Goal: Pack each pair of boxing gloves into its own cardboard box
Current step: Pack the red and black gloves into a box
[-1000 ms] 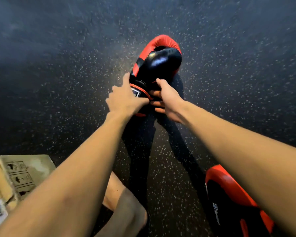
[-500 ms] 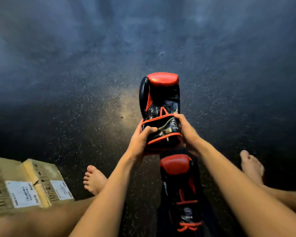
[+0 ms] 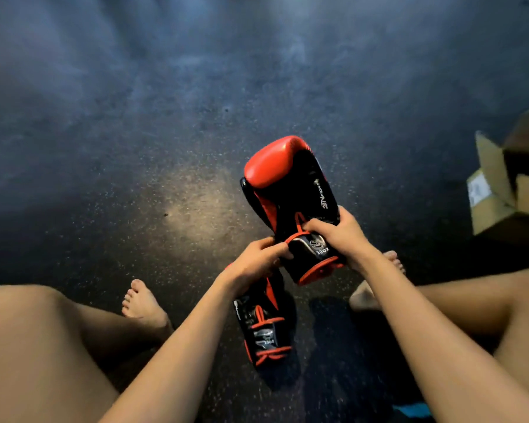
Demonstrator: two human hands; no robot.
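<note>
I hold a red and black boxing glove point(image 3: 290, 190) in front of me, padded end away from me and tilted left. My left hand point(image 3: 254, 264) pinches the left edge of its cuff. My right hand point(image 3: 339, 236) grips the cuff from the right, near the "10 oz" label. A second red and black glove point(image 3: 264, 328) lies on the floor below, between my legs, partly hidden by my left hand. An open cardboard box point(image 3: 498, 190) stands at the right edge, its inside dark.
The floor point(image 3: 135, 148) is dark speckled rubber. My bare legs and feet frame the lower view, the left foot point(image 3: 141, 303) left of the gloves and the right foot point(image 3: 376, 285) behind my right wrist. Something blue point(image 3: 413, 410) shows at the bottom edge.
The glove came up off the floor and toward me, and now tilts left. The view swung right: the boxes on the left have left the view and an open box appeared on the right.
</note>
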